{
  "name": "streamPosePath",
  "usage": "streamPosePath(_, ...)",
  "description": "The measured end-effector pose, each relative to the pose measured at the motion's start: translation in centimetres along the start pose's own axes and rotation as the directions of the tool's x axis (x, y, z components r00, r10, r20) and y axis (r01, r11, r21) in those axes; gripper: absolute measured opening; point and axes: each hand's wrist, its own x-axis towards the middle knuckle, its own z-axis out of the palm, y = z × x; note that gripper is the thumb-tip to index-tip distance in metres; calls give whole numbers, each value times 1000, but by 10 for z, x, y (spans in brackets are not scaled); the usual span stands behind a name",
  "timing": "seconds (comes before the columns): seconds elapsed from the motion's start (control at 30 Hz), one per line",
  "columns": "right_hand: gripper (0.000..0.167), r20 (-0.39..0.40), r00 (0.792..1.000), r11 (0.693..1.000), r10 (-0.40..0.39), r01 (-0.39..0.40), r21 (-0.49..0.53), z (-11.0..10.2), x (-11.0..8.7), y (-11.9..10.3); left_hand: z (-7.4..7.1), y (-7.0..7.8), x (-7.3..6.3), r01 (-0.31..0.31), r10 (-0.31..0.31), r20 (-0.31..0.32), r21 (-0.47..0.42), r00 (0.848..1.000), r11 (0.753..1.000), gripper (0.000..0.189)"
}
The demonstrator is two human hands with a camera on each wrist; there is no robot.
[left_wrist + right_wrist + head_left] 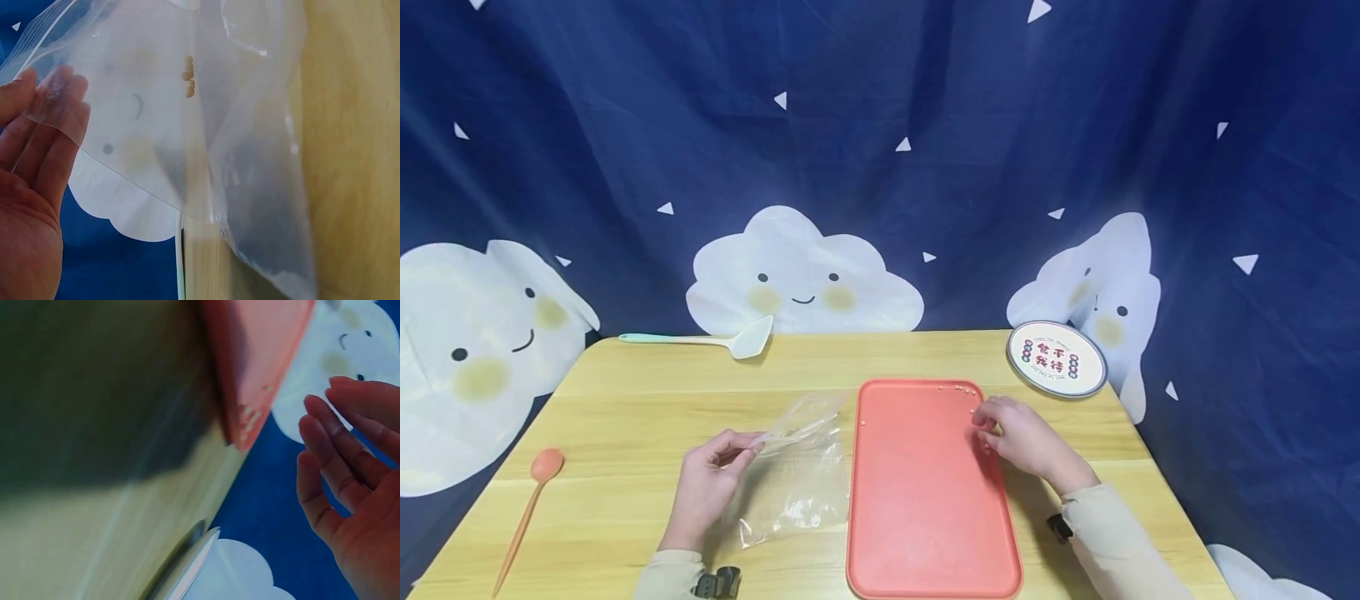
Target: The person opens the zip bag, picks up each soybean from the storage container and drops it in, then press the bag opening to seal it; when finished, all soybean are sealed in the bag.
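Note:
My left hand [711,483] pinches the upper left corner of a clear zip bag [801,492] between thumb and fingers. Inside the bag, several small tan beans [189,76] show through the plastic in the left wrist view. My right hand [1026,437] hovers at the right edge of a coral-red tray [925,492], fingers loosely bent, with nothing visible between them. Several pale beans [958,387] lie along the tray's far right corner, and one bean [863,422] sits near its left rim. In the right wrist view the beans [250,415] cluster at the tray's corner.
A white oval plate [1056,358] with red lettering stands at the back right of the wooden table [625,417]. A spatula [748,339] lies along the back edge, and an orange spoon [527,517] at the left. Behind hangs a blue cloud-print curtain [850,167].

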Motion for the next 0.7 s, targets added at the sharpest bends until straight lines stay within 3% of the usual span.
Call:
streamPosePath(0.13, 16, 35, 999, 997, -18, 21, -75, 8, -5, 8, -1, 16, 0, -10, 10, -4, -21, 1000, 1000, 17)
streamPosePath(0.3, 18, 20, 996, 985, -84, 86, -151, 18, -9, 15, -4, 35, 0, -30, 30, 0, -12, 1000, 999, 17)
streamPosePath(0.43, 18, 12, 994, 975, -109, 109, -192, 24, -10, 16, -4, 38, -1, -25, 25, 7, -15, 1000, 1000, 16)
streamPosePath(0.7, 23, 25, 996, 971, -87, 91, -221, 29, -9, 14, -4, 37, -3, -28, 28, 6, -16, 1000, 999, 17)
